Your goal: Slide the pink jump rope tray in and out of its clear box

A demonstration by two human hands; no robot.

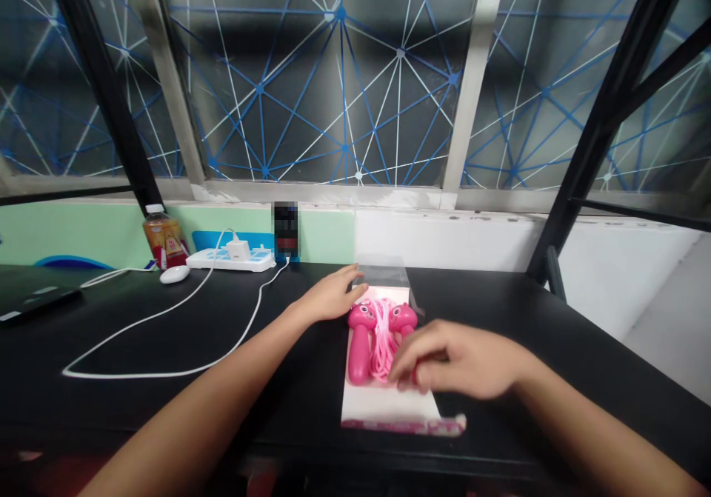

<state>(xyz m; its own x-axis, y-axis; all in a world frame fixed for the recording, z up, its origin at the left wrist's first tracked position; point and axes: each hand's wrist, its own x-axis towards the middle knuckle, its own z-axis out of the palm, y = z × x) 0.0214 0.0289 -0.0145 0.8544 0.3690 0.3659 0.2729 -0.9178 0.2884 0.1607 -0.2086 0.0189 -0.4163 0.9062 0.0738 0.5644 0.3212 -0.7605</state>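
- Skipping rope (381,341), pink, coiled on white card (389,406), between 2 pink animal-head handles (360,349); whole set lies near the desk's front edge.
- Clear bag (383,273) lies flat under and beyond the card, its far end pointing at the wall; printed strip (403,426) marks the near end.
- Left hand (333,295): open, fingers extended, tips at the far end of the set, just beside the nearer handle.
- Right hand (455,358): fingers curled over the near part of the coil, touching it; clamped or merely resting, cannot tell.
- Hands apart, 1 either side of the set.
- Black desk (566,334) carries, off to the left, power strip (230,260), charger (238,249), white cable (167,373), mouse (175,274), bottle (165,240).
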